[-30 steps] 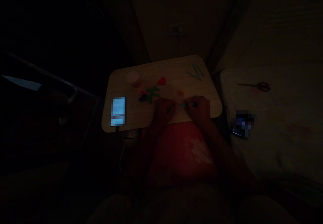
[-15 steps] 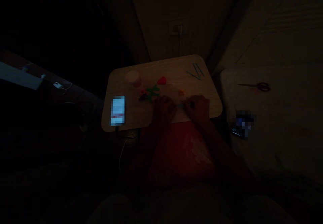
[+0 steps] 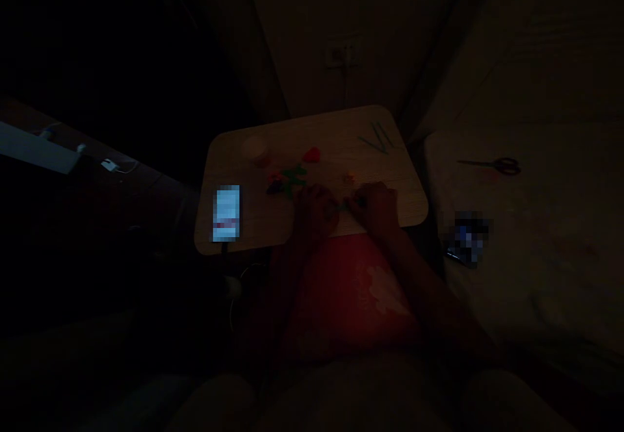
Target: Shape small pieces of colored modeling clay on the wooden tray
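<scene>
Both hands rest near the front edge of a small wooden table [image 3: 263,214], in very dim light. A thin blue-green stick-like piece [image 3: 344,206] spans the gap between them. My left hand [image 3: 316,211] is closed around its left end, fingers curled. My right hand [image 3: 377,206] pinches the other end; a dark green bit shows by its fingers. Just beyond the right hand sits a small orange piece [image 3: 349,177]. Close to the left hand lie green pieces [image 3: 294,175], with a red piece [image 3: 312,154] behind them and a dark piece [image 3: 275,186] to their left.
A round pale tub [image 3: 255,149] stands at the back left of the table. A lit phone [image 3: 227,214] lies at front left. Several thin green sticks [image 3: 376,138] lie at back right. Scissors [image 3: 504,165] and a blurred device [image 3: 467,238] are on the pale surface to the right.
My right hand has shifted slightly left, toward my left hand, narrowing the gap. The view has moved a little and looks darker. The pieces on the table stay put.
</scene>
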{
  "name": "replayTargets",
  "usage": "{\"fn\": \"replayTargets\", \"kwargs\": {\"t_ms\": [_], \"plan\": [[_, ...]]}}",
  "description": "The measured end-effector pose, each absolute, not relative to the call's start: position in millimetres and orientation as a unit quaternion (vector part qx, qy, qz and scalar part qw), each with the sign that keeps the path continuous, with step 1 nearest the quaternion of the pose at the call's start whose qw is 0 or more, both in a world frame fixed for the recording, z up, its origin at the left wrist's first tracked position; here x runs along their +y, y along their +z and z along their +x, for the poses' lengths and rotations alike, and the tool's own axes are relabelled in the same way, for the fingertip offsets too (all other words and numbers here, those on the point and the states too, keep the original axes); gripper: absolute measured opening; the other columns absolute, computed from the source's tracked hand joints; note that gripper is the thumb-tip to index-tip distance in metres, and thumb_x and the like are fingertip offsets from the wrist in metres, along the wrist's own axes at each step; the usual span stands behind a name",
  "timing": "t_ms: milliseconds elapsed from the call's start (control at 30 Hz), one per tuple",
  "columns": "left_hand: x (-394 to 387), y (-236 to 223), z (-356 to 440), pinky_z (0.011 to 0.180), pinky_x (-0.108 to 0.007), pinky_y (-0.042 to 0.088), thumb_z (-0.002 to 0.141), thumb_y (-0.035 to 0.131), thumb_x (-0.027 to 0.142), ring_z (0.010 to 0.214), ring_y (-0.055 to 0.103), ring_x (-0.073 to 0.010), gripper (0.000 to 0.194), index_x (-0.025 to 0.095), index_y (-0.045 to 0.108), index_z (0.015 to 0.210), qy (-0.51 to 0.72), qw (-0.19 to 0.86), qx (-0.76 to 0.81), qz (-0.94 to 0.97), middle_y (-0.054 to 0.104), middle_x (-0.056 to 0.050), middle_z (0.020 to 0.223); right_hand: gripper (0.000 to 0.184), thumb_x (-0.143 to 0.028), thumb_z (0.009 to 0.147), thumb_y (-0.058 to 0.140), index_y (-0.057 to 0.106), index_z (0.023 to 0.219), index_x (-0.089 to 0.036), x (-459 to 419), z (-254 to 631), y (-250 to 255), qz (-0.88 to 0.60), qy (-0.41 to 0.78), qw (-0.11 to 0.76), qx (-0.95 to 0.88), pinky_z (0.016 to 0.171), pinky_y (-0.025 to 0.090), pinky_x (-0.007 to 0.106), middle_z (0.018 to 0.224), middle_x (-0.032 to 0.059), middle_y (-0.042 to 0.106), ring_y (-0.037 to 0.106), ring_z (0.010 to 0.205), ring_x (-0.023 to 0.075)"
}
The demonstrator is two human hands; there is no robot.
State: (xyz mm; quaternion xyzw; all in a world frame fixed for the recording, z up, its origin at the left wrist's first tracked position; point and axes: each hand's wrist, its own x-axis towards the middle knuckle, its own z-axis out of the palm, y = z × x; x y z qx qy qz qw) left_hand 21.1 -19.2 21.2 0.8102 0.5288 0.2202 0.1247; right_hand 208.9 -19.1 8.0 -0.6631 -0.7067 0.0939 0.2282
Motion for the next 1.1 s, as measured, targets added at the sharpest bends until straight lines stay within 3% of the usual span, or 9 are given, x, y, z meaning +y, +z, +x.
{"fn": "replayTargets", "kwargs": {"t_ms": [167, 400, 800, 1100], "plan": [[-18.8, 21.0, 20.9, 0.111, -0.051, 0.038, 0.083, 0.077, 0.027, 0.121, 0.058, -0.0322, 0.021, 0.024, 0.072, 0.103, 0.217, 0.121, 0.529, 0.812, 0.067, -0.008, 0.122, 0.03, -0.044, 0.095, 0.067, 0.076, 0.079, -0.021, -12.7, 209.1, 10.3, -0.666, 0.112, 0.22, -0.704, 0.089, 0.037, 0.044, 0.098, 0.0123, 0.079, 0.061, 0.102, 0.0319], [-20.1, 21.8, 22.8, 0.11, -0.051, 0.038, 0.088, 0.073, 0.03, 0.121, 0.057, -0.0322, 0.016, 0.024, 0.072, 0.103, 0.212, 0.117, 0.536, 0.809, 0.068, -0.008, 0.121, 0.028, -0.043, 0.093, 0.066, 0.079, 0.082, -0.02, -12.9, 217.8, 10.8, -0.68, 0.15, 0.288, -0.658, 0.083, 0.043, 0.039, 0.094, 0.0108, 0.08, 0.068, 0.094, 0.029], [-18.3, 22.3, 23.5, 0.112, -0.05, 0.038, 0.085, 0.077, 0.031, 0.121, 0.057, -0.0322, 0.021, 0.024, 0.071, 0.103, 0.207, 0.115, 0.537, 0.81, 0.067, -0.008, 0.121, 0.027, -0.043, 0.092, 0.068, 0.076, 0.08, -0.021, -13.7, 206.9, 9.3, -0.694, 0.117, 0.238, -0.67, 0.09, 0.037, 0.045, 0.096, 0.0121, 0.079, 0.063, 0.101, 0.0328], [-18.5, 21.3, 23.3, 0.111, -0.052, 0.038, 0.093, 0.071, 0.036, 0.121, 0.057, -0.0317, 0.015, 0.025, 0.076, 0.103, 0.216, 0.124, 0.534, 0.808, 0.068, -0.008, 0.121, 0.029, -0.04, 0.093, 0.064, 0.072, 0.071, -0.022, -15.4, 220.3, 1.3, -0.663, 0.121, 0.366, -0.642, 0.08, 0.043, 0.039, 0.082, 0.0082, 0.077, 0.066, 0.083, 0.0261]]}}
